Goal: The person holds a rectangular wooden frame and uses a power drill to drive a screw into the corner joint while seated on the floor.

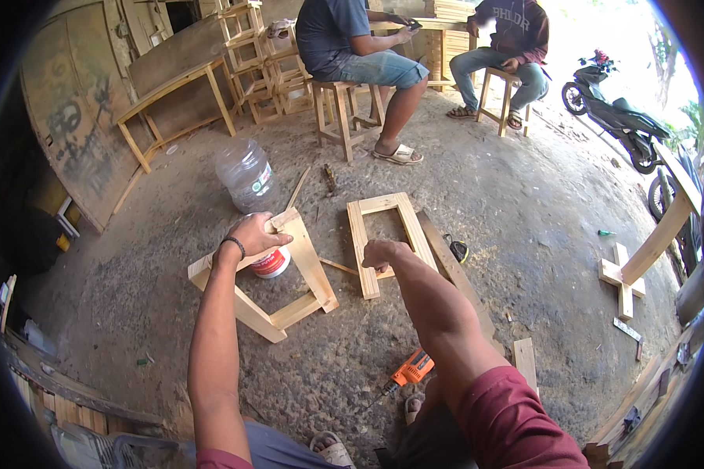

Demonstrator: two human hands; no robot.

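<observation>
My left hand (256,236) is closed on the upper end of a pale wooden frame (313,270), which stands tilted on the ground. Inside that frame's outline sits a small white and red tub (271,264), partly covered by the wood. To the right, my right hand (387,254) is curled into a fist over a second, rectangular wooden frame (358,227). Whether anything is inside that fist is hidden. An orange power drill (413,367) with a long bit lies near my feet, below my right forearm.
A large clear plastic bottle (246,176) stands beyond the left frame. A long plank (461,281) and a tape measure (457,248) lie right of the second frame. Further right is a cross-shaped wooden piece (624,280). Two people sit on wooden stools (340,117) at the back; a motorbike (622,113) is parked right.
</observation>
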